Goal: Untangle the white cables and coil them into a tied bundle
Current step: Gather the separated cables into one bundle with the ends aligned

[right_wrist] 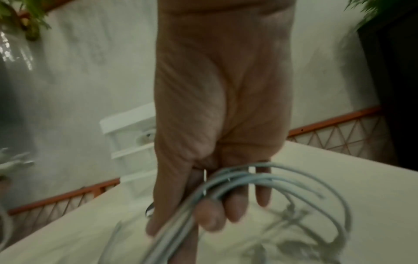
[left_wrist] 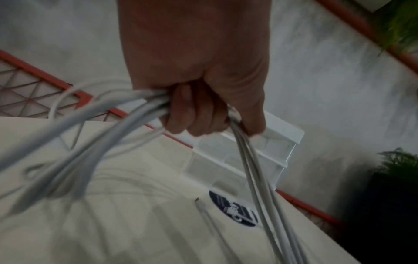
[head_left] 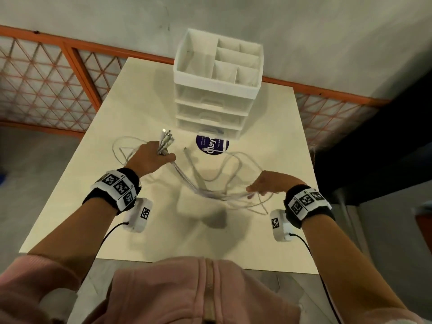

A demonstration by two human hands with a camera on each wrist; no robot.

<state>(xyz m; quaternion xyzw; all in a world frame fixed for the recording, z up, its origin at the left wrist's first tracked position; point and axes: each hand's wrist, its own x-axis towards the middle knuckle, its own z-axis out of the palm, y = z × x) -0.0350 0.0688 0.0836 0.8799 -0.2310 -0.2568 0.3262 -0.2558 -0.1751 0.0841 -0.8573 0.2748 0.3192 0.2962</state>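
Note:
Several white cables (head_left: 201,185) hang in a sagging bunch between my two hands above the cream table (head_left: 163,230). My left hand (head_left: 152,157) grips the bunch in a fist near its plug ends (head_left: 166,136), which stick up past the fingers; the wrist view shows the cables (left_wrist: 255,169) running through the curled fingers (left_wrist: 194,114). My right hand (head_left: 264,185) pinches the other end of the bunch, thumb against fingers, with the cables (right_wrist: 226,180) looping out past them. Loose loops (head_left: 233,164) lie on the table between and behind the hands.
A white drawer organiser (head_left: 217,78) with open top compartments stands at the table's far middle. A dark round sticker (head_left: 211,145) sits just in front of it. An orange lattice fence (head_left: 46,73) runs behind the table. A loose plug end (head_left: 185,150) lies near the sticker.

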